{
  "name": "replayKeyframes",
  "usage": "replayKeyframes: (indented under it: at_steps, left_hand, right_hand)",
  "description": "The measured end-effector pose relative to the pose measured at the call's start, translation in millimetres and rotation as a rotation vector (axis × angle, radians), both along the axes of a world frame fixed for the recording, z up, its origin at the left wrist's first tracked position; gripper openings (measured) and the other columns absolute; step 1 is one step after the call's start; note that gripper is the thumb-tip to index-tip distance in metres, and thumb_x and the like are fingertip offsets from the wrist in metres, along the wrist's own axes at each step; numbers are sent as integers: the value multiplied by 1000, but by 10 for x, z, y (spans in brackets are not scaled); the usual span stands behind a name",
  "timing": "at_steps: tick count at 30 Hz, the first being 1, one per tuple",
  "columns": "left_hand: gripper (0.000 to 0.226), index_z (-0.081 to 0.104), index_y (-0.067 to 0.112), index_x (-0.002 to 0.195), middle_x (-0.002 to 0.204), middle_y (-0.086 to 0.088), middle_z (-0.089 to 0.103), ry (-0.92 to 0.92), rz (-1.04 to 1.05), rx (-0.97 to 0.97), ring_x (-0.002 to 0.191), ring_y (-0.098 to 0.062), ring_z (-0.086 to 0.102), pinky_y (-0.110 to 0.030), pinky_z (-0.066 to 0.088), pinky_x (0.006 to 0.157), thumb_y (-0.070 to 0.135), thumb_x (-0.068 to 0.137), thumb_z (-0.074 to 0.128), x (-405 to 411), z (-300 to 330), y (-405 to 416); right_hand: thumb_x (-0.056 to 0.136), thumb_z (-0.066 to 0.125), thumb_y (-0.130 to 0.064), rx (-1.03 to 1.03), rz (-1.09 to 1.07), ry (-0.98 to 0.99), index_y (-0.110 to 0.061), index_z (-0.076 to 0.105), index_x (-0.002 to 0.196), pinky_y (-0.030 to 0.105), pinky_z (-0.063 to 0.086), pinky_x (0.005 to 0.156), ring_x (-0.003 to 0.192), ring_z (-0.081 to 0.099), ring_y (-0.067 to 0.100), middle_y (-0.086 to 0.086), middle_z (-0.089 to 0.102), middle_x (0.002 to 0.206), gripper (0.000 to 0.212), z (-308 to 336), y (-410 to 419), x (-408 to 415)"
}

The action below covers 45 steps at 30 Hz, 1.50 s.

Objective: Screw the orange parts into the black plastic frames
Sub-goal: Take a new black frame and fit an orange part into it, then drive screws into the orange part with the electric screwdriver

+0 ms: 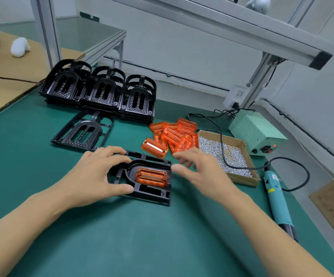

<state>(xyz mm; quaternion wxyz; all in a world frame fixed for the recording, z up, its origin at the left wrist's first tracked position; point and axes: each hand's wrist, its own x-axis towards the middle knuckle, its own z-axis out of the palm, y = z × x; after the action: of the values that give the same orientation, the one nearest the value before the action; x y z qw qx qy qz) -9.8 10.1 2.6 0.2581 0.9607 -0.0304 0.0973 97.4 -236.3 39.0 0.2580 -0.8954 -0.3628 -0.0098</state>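
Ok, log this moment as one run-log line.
left hand: holds black frame | orange part: seated in frame | right hand: open, blurred | electric screwdriver: lying untouched

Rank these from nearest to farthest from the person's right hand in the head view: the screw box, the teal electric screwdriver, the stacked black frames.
1. screw box, just right of the right hand.
2. teal electric screwdriver, farther right.
3. stacked black frames, far left, at the back.

left hand (94,172) gripping, right hand (200,170) spread
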Motion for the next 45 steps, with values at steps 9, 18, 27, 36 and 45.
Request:
replayKeyframes:
  at_steps: [9,18,27,36,45]
  left_hand:
    - [59,70,29,101,111,18,57,-195,3,-12,111,-5,42,-31,23,95,69,68,41,2,130,-128]
    - [10,73,27,86,85,12,62,-160,-32,-55,93,-17,53,-37,36,91,25,87,63,628,315,-785]
    - [13,71,21,93,98,0,70,55,88,207,99,-23,60,-37,30,99,28,89,61,1150,202,-1299]
    - [12,67,20,90,97,-5,70,37,187,338,97,-25,62,-35,31,96,28,91,59,1220,102,-1465]
    - [11,65,19,91,95,1,68,-34,62,20,93,-22,61,-32,42,84,17,92,54,1138,130,-1442]
  right_hand:
    - [86,69,-37,-201,-645,-64,-21,64,121,32,43,75,89,61,24,-2,62,87,39,167,-1049,46]
    - [81,54,-71,-611,-1057,230,-13,53,108,34,40,64,82,52,27,4,53,85,65,18,-1834,-73]
    - [81,67,-45,-309,-1044,300,-14,58,91,30,42,58,73,61,23,5,66,80,34,-102,-1821,-102]
    - [91,59,-14,901,-748,649,-9,55,85,18,43,38,44,50,8,3,58,63,8,150,-1617,-292]
    - [76,56,-12,1629,-191,824,-14,55,101,18,48,54,60,51,7,-3,53,70,26,484,-1031,-207]
